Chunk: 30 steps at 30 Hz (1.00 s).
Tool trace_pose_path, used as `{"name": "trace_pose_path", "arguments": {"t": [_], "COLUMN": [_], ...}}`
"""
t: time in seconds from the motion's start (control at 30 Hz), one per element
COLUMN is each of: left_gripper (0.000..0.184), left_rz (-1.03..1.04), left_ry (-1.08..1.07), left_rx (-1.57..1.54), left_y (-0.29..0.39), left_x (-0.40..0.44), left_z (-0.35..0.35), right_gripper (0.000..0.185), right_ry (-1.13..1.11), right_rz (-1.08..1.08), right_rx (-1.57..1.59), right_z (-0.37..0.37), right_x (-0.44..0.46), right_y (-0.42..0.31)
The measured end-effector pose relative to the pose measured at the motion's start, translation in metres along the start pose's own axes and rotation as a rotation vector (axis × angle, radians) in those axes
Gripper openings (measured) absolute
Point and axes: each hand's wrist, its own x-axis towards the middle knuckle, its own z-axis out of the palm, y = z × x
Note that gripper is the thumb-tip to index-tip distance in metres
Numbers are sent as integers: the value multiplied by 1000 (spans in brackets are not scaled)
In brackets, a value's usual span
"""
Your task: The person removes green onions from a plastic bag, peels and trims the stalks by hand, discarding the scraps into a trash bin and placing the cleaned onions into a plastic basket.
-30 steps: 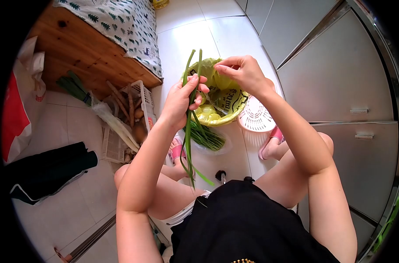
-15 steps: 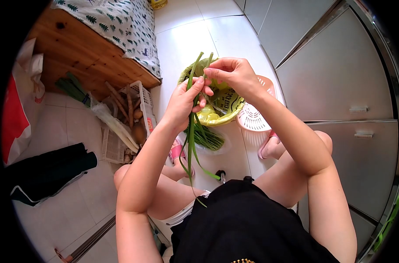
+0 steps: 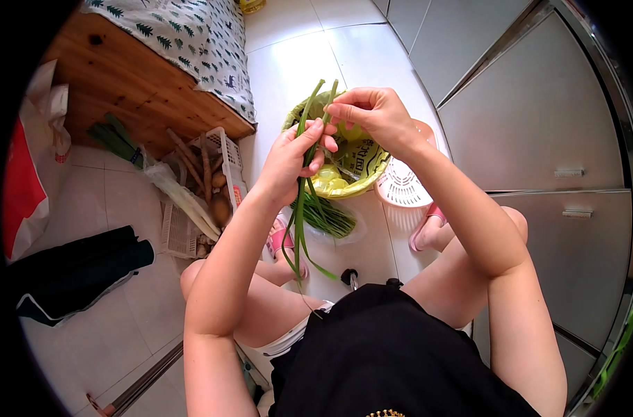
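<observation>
My left hand (image 3: 293,156) is closed round a few long garlic chives (image 3: 300,222), their pale stem ends pointing up and their leaves hanging towards my lap. The thumb and fingertips of my right hand (image 3: 379,119) pinch one of these stems near its upper end. Both hands are above a bin lined with a yellow-green bag (image 3: 362,182), which has printing on it and scraps inside. On the floor just in front of the bin lies a bunch of garlic chives (image 3: 332,221) on clear plastic.
A pink and white slotted basket (image 3: 402,189) stands right of the bin. To the left, a white crate (image 3: 181,233) holds long roots and other vegetables, with leeks (image 3: 181,191) across it. Metal cabinets (image 3: 532,111) line the right; a wooden chest (image 3: 101,76) stands upper left.
Both hands have shifted very slightly, the right one up a little. The hanging chive leaves have swung slightly left and up. My grip on the stems looks the same.
</observation>
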Motion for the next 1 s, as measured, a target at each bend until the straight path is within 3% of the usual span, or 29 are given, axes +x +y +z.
{"name": "trace_pose_path", "arguments": {"t": [0.73, 1.0], "left_gripper": [24, 23], "left_rz": [-60, -84], "left_ry": [-60, -39], "left_rx": [-51, -95], "left_y": [4, 5], "left_x": [0, -1], "left_z": [-2, -1], "right_gripper": [21, 18], "right_ry": [-97, 25], "right_rz": [-33, -194], "right_rx": [-147, -351], "right_z": [-10, -6], "right_x": [1, 1], "right_y": [-5, -5]}}
